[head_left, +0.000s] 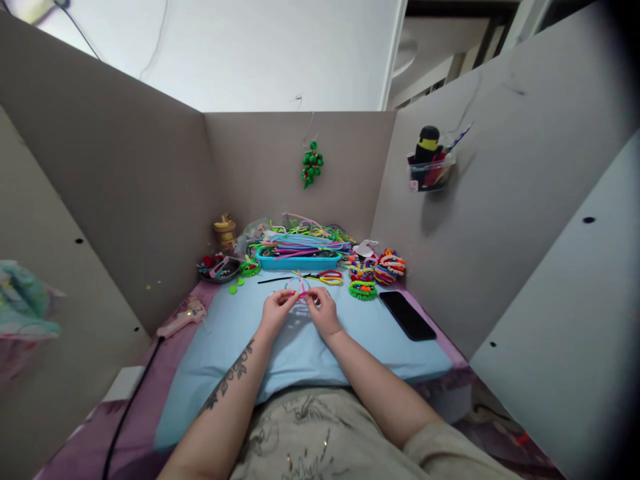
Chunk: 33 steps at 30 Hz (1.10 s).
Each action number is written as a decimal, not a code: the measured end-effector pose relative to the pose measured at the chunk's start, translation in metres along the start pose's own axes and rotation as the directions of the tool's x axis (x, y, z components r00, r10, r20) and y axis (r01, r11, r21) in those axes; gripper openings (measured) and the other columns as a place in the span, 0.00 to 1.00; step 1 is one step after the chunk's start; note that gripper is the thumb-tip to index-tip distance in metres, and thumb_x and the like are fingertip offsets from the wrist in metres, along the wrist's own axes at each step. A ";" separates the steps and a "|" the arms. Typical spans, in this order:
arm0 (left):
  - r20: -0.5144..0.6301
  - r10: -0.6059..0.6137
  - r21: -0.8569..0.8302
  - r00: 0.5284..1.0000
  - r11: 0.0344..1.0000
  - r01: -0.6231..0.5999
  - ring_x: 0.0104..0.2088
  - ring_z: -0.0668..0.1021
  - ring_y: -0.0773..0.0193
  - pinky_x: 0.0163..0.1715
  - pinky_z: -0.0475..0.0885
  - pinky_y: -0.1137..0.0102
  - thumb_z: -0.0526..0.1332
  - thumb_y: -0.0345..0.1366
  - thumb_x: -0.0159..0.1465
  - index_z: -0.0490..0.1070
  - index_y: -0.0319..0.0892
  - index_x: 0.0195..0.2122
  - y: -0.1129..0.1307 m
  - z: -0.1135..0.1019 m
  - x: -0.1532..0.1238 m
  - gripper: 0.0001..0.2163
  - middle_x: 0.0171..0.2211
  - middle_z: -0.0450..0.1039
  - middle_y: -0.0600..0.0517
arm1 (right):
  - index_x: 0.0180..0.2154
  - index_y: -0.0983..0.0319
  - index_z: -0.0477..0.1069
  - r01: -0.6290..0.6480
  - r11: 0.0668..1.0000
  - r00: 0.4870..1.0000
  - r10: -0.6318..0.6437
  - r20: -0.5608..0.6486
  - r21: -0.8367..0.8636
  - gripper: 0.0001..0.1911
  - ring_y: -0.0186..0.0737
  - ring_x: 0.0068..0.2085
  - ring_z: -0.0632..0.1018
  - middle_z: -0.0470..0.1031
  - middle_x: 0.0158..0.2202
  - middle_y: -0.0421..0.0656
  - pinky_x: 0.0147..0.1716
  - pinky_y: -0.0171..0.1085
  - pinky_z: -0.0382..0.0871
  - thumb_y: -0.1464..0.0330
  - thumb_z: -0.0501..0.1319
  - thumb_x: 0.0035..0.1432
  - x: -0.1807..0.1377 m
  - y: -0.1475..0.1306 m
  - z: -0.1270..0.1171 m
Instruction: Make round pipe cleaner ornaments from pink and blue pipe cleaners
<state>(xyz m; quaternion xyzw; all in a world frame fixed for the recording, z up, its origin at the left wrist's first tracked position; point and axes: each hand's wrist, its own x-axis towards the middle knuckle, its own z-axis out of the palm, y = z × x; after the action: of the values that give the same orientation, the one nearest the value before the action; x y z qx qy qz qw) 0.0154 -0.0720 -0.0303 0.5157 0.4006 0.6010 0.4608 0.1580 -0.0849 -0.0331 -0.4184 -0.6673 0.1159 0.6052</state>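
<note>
Both hands meet over the light blue cloth, close to the middle of the table. Between thumb and fingers, my left hand pinches some thin pipe cleaners, pink and pale in colour. My right hand pinches the same pieces from the other side, so both hands are closed. How the stems are twisted together is too small to make out. Just beyond the fingers lie scissors with red and yellow handles, and a black pipe cleaner.
A blue tray heaped with colourful pipe cleaners stands at the back. Right of it are fuzzy braided pieces and a black phone. On the left lie a pink glue gun with a cable and a dark bowl. Grey panels surround the table.
</note>
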 end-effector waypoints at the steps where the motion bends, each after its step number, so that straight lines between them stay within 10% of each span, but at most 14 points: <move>1: 0.011 0.001 0.007 1.000 1.000 -0.001 0.30 0.78 0.62 0.33 0.70 0.70 0.69 0.40 0.46 0.73 0.37 0.33 -0.001 0.000 0.000 0.16 0.29 0.77 0.49 | 0.34 0.59 0.69 0.003 1.000 1.000 -0.003 -0.009 -0.007 0.06 0.39 0.34 0.71 0.70 0.32 0.43 0.34 0.37 0.65 0.66 0.55 0.56 0.000 0.000 0.000; 33: 0.134 0.115 0.261 0.984 0.954 -0.147 0.26 0.74 0.65 0.29 0.69 0.71 0.65 0.39 0.51 0.73 0.38 0.33 -0.005 -0.002 -0.005 0.12 0.27 0.75 0.50 | 0.27 0.60 0.73 0.046 0.998 0.999 -0.047 -0.021 -0.049 0.04 0.38 0.34 0.71 0.71 0.28 0.41 0.38 0.38 0.64 0.71 0.60 0.52 0.002 0.005 0.002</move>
<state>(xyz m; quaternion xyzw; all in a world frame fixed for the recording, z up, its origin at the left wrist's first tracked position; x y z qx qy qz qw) 0.0148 -0.0751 -0.0369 0.6334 0.4157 0.5391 0.3680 0.1587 -0.0799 -0.0351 -0.4185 -0.6727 0.0812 0.6047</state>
